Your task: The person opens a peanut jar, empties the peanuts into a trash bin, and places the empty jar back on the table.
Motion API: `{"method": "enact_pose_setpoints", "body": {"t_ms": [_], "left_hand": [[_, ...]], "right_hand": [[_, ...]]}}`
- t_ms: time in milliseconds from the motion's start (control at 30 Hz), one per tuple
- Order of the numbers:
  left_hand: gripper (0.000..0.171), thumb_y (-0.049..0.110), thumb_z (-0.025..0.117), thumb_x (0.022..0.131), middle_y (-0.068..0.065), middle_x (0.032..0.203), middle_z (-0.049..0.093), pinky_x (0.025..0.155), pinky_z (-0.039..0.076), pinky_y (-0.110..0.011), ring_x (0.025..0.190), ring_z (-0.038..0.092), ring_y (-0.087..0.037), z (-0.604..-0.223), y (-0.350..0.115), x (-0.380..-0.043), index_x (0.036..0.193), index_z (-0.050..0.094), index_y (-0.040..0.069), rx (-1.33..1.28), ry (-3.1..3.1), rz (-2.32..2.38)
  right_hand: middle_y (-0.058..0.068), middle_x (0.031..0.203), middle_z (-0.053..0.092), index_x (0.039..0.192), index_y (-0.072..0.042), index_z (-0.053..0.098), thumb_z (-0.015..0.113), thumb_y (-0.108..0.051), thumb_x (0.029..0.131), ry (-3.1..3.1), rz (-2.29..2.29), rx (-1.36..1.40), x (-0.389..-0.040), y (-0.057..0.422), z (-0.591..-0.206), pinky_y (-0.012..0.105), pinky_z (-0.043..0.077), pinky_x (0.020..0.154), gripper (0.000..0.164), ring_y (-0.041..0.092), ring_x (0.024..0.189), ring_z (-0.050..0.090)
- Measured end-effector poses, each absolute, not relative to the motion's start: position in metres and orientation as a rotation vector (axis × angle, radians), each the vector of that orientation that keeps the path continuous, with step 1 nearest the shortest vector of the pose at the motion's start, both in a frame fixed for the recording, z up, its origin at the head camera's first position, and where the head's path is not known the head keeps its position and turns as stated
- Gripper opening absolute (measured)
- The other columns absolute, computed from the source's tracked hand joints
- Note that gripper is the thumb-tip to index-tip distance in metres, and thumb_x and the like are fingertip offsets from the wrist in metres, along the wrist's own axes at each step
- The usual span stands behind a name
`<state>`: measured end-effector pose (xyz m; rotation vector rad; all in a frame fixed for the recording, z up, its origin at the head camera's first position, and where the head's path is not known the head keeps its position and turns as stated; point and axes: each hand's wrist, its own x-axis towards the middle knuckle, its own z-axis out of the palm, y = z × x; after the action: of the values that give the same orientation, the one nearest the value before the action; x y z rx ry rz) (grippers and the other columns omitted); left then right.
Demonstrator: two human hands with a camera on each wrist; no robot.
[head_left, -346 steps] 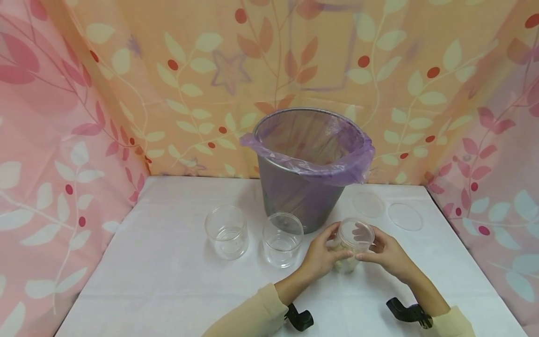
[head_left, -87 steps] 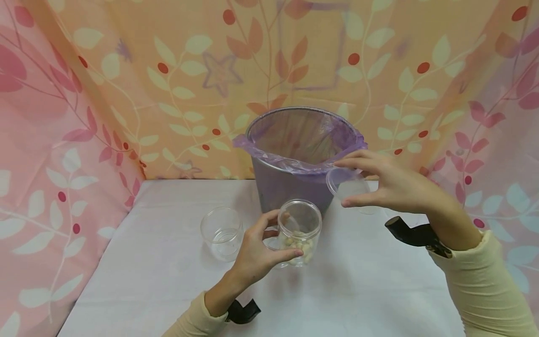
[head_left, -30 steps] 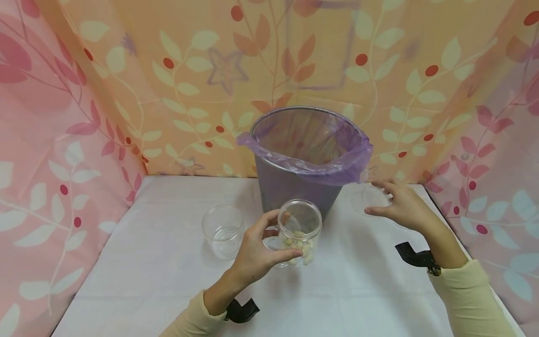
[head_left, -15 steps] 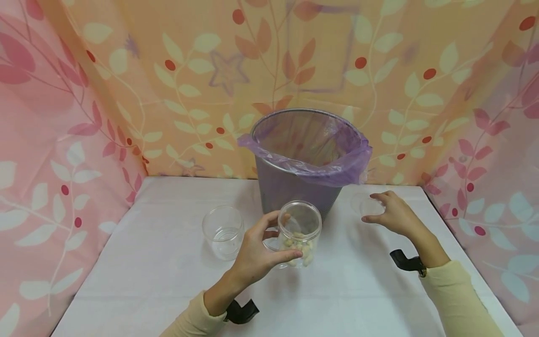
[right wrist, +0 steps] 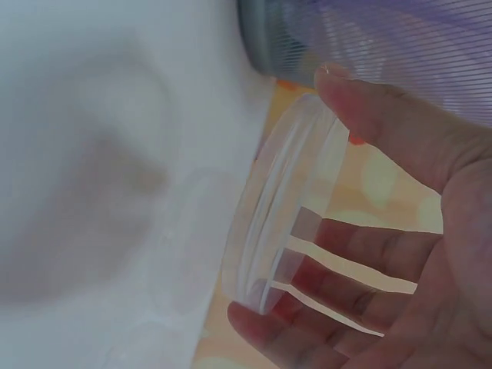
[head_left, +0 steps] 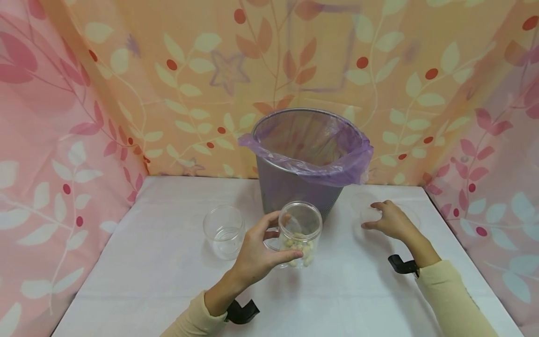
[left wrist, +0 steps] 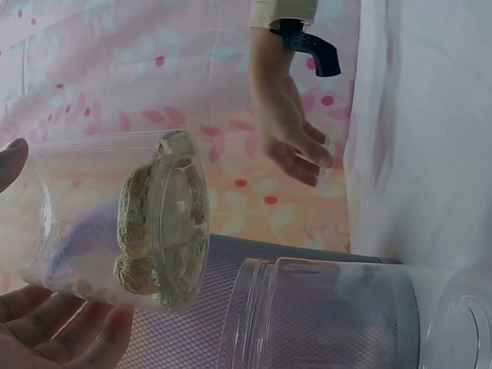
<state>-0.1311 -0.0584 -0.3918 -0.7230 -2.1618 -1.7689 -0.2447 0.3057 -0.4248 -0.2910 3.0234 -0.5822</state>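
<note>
My left hand (head_left: pixel 261 252) grips a clear plastic jar (head_left: pixel 309 224), uncovered at the top, with peanuts (left wrist: pixel 137 231) at its bottom. In the left wrist view the jar's base and the peanuts show close up, above another clear jar (left wrist: pixel 330 307). Over the right rear of the table, my right hand (head_left: pixel 389 220) pinches a clear round lid (right wrist: pixel 269 207) by its edge, thumb on one side and fingertips on the other. In the right wrist view the lid is tilted, close over the white tabletop. Faint clear lids (head_left: pixel 361 200) lie flat by that hand.
Behind the held jar stands a grey mesh bin (head_left: pixel 290 187) with a purple bag (head_left: pixel 349 164) folded over its rim. One clear jar (head_left: pixel 223 231) stands to the left; another is mostly hidden behind my left hand. Patterned curtains (head_left: pixel 189 93) enclose the white table (head_left: pixel 139 262).
Both hands were on the jar; the left has carried it leftward. The lid is off, and my right hand has taken it right, then lowered it near the other lids.
</note>
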Motion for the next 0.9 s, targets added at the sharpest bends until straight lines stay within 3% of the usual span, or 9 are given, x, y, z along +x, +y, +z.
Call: {"method": "enact_pose_setpoints", "body": {"t_ms": [367, 900], "left_hand": [[0.074, 0.014, 0.091, 0.066, -0.006, 0.122, 0.065, 0.085, 0.057, -0.038, 0.11, 0.061, -0.018, -0.392, -0.058, -0.131, 0.13, 0.054, 0.008, -0.728, -2.16, -1.771], [0.074, 0.015, 0.09, 0.066, -0.006, 0.122, 0.065, 0.086, 0.057, -0.034, 0.11, 0.061, -0.019, -0.393, -0.058, -0.13, 0.13, 0.054, 0.006, -0.735, -2.16, -1.762]], "right_hand": [[0.036, 0.113, 0.053, 0.123, 0.013, 0.055, 0.083, -0.038, 0.071, 2.981, -0.568, -0.259, -0.249, 0.308, -0.446, 0.06, 0.046, 0.085, 0.078, 0.048, 0.1, 0.056], [0.036, 0.109, 0.054, 0.118, 0.017, 0.053, 0.085, -0.036, 0.069, 2.95, -0.512, -0.222, -0.247, 0.305, -0.456, 0.06, 0.047, 0.086, 0.079, 0.048, 0.098, 0.058]]}}
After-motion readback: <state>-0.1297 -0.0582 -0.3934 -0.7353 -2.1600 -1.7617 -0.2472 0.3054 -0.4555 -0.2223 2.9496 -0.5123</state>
